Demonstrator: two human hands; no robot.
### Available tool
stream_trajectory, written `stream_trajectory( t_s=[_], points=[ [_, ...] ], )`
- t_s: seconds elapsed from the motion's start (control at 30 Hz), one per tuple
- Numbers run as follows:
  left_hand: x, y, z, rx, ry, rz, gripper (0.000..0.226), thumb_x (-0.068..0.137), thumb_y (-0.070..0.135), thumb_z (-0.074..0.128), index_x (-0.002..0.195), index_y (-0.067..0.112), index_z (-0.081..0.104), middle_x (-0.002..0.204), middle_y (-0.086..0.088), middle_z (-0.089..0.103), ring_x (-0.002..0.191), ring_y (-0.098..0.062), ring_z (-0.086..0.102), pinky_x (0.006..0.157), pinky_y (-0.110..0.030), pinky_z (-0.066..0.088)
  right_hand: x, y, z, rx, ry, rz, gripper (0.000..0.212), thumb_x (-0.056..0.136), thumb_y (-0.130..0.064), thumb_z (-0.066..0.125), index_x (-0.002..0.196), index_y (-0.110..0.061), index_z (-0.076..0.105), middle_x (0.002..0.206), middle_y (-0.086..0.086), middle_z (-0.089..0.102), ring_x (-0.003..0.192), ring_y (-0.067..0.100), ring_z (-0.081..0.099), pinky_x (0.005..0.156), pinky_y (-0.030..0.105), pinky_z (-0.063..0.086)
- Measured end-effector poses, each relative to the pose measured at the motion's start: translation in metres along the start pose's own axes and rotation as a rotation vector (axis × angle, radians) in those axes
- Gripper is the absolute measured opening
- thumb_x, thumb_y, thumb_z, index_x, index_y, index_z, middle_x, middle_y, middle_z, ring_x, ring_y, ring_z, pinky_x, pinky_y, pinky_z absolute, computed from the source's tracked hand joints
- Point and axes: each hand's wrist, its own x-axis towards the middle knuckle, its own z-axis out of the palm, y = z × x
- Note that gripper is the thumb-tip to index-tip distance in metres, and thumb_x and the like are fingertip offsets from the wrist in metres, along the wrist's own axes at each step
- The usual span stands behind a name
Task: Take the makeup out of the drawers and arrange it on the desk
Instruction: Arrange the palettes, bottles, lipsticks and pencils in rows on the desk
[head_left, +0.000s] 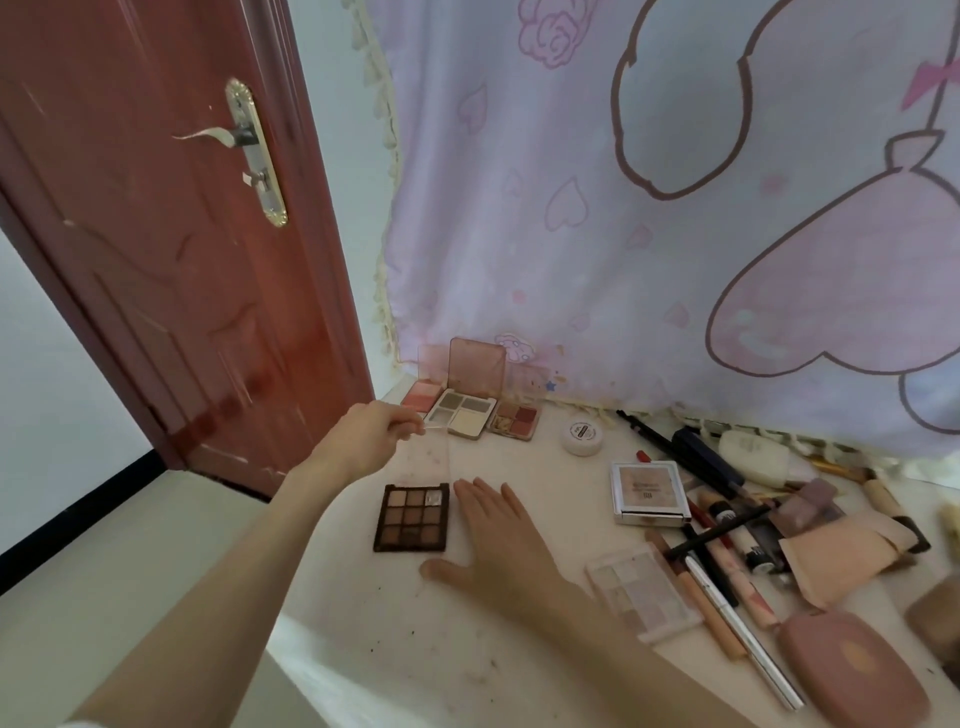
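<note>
A dark brown eyeshadow palette (412, 517) lies on the white desk (395, 639). Its clear lid seems to stand open, and my left hand (370, 432) pinches that lid's top edge. My right hand (497, 540) lies flat on the desk just right of the palette, fingers straight. Three open palettes stand in a row at the back: a pink blush (421, 397), a grey-and-white palette (462, 414) and a red quad (515, 422).
A white jar (583, 437), a silver compact (647, 491), a pale palette (644, 593) and a pink compact (852, 666) lie to the right, among a pile of pencils, brushes and tubes (727, 525). A printed cloth (675, 218) hangs behind. A red door (156, 234) stands left, past the desk's edge.
</note>
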Motion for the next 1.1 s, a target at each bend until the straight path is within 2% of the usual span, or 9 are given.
stream_trajectory(
  t_s=[0.17,0.27,0.37,0.47,0.7,0.97,1.1],
  points=[
    [0.022,0.001,-0.001,0.11,0.007,0.03,0.025,0.096,0.013,0.046,0.101,0.02,0.07,0.094,-0.004,0.064,0.088,-0.023,0.059,0.078,-0.032,0.046,0.016,0.001,0.005,-0.09,-0.027,0.043,0.1,0.079,-0.077,0.031,0.15,-0.013,0.003,0.158,0.001,0.004,0.145,0.013,-0.002,0.115,0.035,-0.013],
    [0.031,-0.007,-0.005,0.143,0.019,0.011,0.025,0.096,0.013,0.047,0.103,0.02,0.07,0.093,-0.004,0.06,0.082,-0.02,0.054,0.072,-0.028,0.042,0.029,-0.004,0.008,-0.103,-0.019,0.05,0.092,0.084,-0.072,0.029,0.15,-0.013,0.004,0.158,0.001,0.004,0.145,0.014,-0.003,0.114,0.036,-0.013],
    [0.038,-0.02,-0.01,0.153,0.055,-0.003,0.025,0.095,0.01,0.047,0.106,0.016,0.069,0.105,-0.006,0.059,0.089,-0.017,0.05,0.078,-0.023,0.037,0.04,-0.009,0.013,-0.13,-0.021,0.055,0.085,0.088,-0.067,0.024,0.15,-0.013,0.003,0.158,0.003,0.001,0.145,0.015,-0.006,0.113,0.037,-0.016],
    [0.045,-0.03,-0.014,0.16,0.101,-0.002,0.026,0.095,0.011,0.047,0.108,0.016,0.068,0.107,-0.008,0.057,0.097,-0.021,0.053,0.081,-0.024,0.038,0.051,-0.015,0.018,-0.162,-0.038,0.045,0.078,0.091,-0.062,0.018,0.15,-0.013,0.001,0.158,0.004,-0.004,0.145,0.017,-0.01,0.112,0.039,-0.018],
    [0.073,-0.044,-0.014,0.132,0.191,0.0,0.022,0.092,0.011,0.053,0.107,0.014,0.069,0.104,-0.009,0.055,0.093,-0.02,0.052,0.081,-0.022,0.036,0.067,-0.019,0.02,-0.203,-0.094,-0.043,0.071,0.093,-0.06,0.014,0.15,-0.02,-0.001,0.158,0.003,-0.009,0.144,0.017,-0.016,0.113,0.042,-0.019],
    [0.095,-0.041,-0.006,0.091,0.21,0.049,0.021,0.093,0.014,0.053,0.105,0.017,0.07,0.104,-0.009,0.053,0.098,-0.026,0.053,0.088,-0.03,0.041,0.076,-0.017,0.022,-0.198,-0.092,-0.049,0.074,0.092,-0.062,0.014,0.15,-0.018,0.0,0.158,0.001,-0.007,0.144,0.015,-0.014,0.113,0.042,-0.018],
    [0.096,-0.043,-0.002,0.024,0.223,0.032,0.026,0.094,0.016,0.051,0.117,0.016,0.064,0.117,-0.011,0.053,0.107,-0.027,0.052,0.096,-0.034,0.039,0.075,-0.017,0.023,-0.194,-0.088,-0.042,0.074,0.092,-0.062,0.014,0.15,-0.018,0.0,0.158,0.001,-0.007,0.144,0.014,-0.015,0.113,0.042,-0.019]
  ],
)
